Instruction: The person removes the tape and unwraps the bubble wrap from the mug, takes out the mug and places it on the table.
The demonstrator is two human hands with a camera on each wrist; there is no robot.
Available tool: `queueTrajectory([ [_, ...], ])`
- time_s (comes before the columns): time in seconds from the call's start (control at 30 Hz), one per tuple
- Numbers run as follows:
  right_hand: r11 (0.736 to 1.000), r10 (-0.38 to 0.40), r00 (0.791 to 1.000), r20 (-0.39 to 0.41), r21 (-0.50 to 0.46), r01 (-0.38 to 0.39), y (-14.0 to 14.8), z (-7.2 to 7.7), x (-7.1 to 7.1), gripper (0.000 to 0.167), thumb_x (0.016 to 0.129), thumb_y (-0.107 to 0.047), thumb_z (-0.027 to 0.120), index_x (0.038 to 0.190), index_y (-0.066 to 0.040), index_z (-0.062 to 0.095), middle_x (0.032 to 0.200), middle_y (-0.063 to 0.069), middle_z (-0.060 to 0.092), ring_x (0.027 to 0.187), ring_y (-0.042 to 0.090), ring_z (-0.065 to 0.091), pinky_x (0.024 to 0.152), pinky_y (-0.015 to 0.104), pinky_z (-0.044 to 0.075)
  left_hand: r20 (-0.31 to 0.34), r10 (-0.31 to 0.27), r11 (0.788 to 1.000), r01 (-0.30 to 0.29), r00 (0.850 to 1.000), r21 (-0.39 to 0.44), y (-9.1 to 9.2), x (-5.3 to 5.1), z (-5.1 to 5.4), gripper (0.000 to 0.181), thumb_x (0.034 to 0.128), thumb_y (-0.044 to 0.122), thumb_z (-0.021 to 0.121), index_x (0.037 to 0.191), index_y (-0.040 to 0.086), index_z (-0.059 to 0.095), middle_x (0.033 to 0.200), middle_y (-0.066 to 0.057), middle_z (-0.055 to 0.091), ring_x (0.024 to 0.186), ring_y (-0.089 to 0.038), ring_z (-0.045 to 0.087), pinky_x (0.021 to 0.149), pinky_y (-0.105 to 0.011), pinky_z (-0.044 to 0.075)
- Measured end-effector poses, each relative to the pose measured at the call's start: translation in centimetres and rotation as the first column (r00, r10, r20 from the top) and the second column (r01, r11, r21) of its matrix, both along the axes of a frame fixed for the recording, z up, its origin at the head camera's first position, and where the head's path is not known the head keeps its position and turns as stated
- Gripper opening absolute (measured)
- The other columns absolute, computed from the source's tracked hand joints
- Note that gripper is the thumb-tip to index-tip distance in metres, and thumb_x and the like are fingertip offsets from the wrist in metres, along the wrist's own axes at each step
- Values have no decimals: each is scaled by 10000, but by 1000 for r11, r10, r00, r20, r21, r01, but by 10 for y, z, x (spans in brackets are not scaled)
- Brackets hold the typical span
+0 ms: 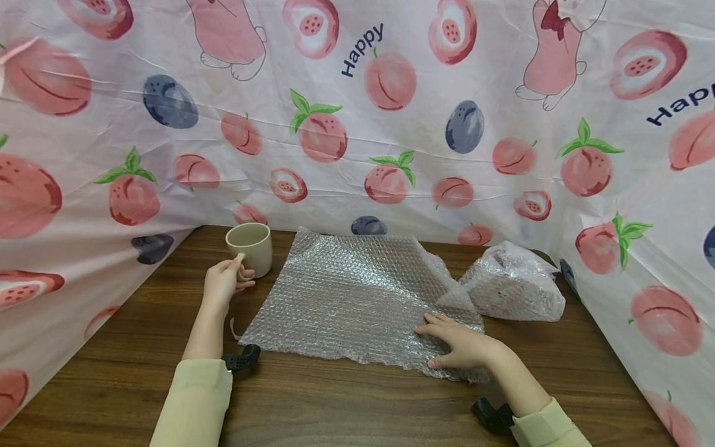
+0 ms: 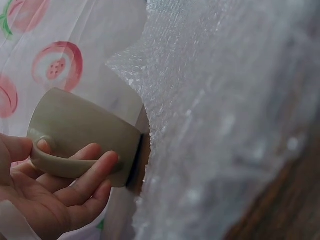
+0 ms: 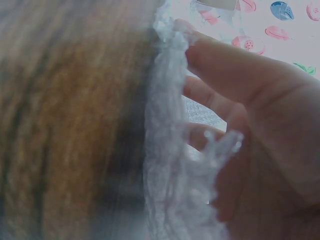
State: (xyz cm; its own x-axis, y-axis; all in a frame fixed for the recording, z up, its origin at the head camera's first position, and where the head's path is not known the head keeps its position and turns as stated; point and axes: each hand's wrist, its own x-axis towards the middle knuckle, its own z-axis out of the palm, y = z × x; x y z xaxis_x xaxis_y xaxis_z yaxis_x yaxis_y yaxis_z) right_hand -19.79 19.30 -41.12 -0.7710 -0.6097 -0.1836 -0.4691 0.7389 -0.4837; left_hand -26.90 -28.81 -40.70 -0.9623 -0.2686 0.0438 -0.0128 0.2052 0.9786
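A pale green mug [image 1: 258, 249] stands upright at the back left of the wooden table. My left hand [image 1: 222, 282] holds it by the handle, thumb on top and fingers around the loop, as the left wrist view shows with the mug [image 2: 85, 132] close up. To its right a sheet of bubble wrap [image 1: 357, 298] lies spread out. My right hand [image 1: 460, 341] rests on the sheet's front right part with fingers spread. In the right wrist view the thumb and fingers touch the edge of the bubble wrap [image 3: 167, 140].
A bundle wrapped in bubble wrap [image 1: 511, 282] sits at the back right, against the sheet's edge; its contents are unclear. Peach-printed cloth [image 1: 335, 205] walls off the back and both sides of the wooden table [image 1: 313, 403].
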Motion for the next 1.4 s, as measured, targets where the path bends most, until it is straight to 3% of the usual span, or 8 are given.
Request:
queueTrajectory([
  [0.23,1000,4,1000,2,-8,-4,0,2,1,641,858,-358,716,1411,-127,486,1538,203,225,1401,440,118,1036,647,204,1,3,1000,-3,1000,23,-1,-1,-3,423,1036,347,404,920,-50,490,963,-155,699,770,-177,700,860,-437,473],
  [0.6,1000,6,1000,0,-3,-6,-1,0,0,648,858,-359,715,1412,-118,482,1536,210,225,1401,436,124,1038,641,209,-3,-13,1000,13,1000,-5,-1,-1,-5,428,1045,335,368,926,-64,468,1005,-230,661,774,-171,696,931,-486,440],
  [0.77,1000,-2,1000,9,4,2,-1,0,-1,640,864,-358,710,1417,-135,478,1545,191,213,1409,419,109,1047,635,199,5,-34,998,35,999,-43,-1,-1,-4,422,1054,325,327,934,-57,457,1027,-241,646,788,-167,688,913,-457,463],
  [0.93,1000,10,1000,2,-5,-10,-1,0,-2,647,857,-361,716,1409,-114,484,1536,206,227,1402,435,121,1041,641,202,17,-52,992,53,999,-116,0,-3,-4,419,1059,329,275,936,-32,447,1052,-261,633,872,-272,679,899,-450,477],
  [1.13,1000,11,1000,-19,1,-11,0,-2,-2,655,851,-376,719,1408,-120,490,1531,205,241,1398,437,140,1036,638,219,-5,-20,984,19,1000,-175,1,-4,-5,448,1055,349,303,934,-47,474,997,-242,664,878,-316,676,859,-448,499],
  [1.4,1000,-1,998,-57,27,2,-1,-2,-2,653,842,-371,730,1406,-136,500,1531,186,257,1399,422,160,1034,632,235,-32,66,943,-73,997,-325,3,-2,-4,507,1039,382,343,983,-67,572,964,-201,690,873,-332,668,713,-296,492],
])
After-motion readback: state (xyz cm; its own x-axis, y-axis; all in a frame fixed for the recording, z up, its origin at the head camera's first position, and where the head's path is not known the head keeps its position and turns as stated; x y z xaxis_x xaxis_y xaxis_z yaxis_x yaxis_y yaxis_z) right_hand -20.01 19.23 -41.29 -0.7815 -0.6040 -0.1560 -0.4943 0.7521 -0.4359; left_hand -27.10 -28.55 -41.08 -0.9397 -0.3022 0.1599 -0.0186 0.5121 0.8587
